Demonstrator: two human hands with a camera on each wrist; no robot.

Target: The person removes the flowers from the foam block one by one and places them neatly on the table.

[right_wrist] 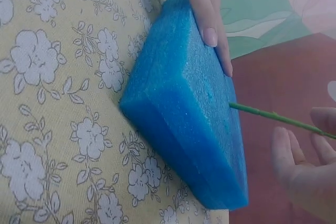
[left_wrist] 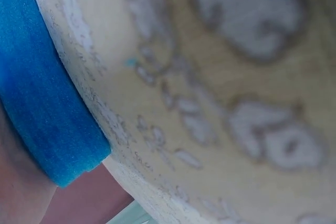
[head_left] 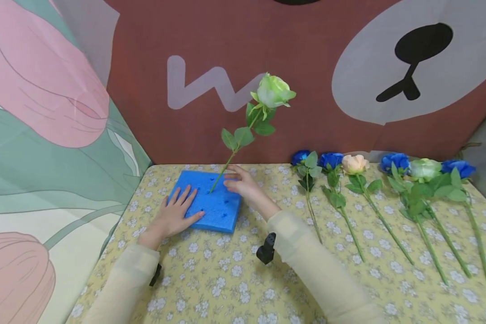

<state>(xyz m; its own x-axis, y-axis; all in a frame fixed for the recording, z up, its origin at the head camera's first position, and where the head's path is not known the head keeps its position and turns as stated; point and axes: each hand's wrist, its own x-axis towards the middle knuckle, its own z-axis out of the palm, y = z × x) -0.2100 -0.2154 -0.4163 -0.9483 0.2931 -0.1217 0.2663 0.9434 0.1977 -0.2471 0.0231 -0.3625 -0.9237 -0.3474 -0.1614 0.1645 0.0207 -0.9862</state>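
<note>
A blue foam block [head_left: 218, 218] lies on the table, with several small holes in its top. My left hand [head_left: 176, 213] rests on its left part, fingers spread. A pale green artificial rose [head_left: 273, 91] leans to the right, the lower end of its stem [right_wrist: 257, 111] in the block. Beside the stem, my right hand [head_left: 245, 184] pinches it a little above the foam, its thumb and fingers around it in the right wrist view. The left wrist view shows the block's side [left_wrist: 52, 103] and only a strip of my left hand [left_wrist: 21, 177].
Along the right of the flowered tablecloth [head_left: 227, 279] lie several more roses: blue ones [head_left: 394, 163], a peach one [head_left: 355, 164] and a greenish white one [head_left: 425, 170]. Their stems point towards me. A printed cloth backdrop [head_left: 227, 40] stands behind the table.
</note>
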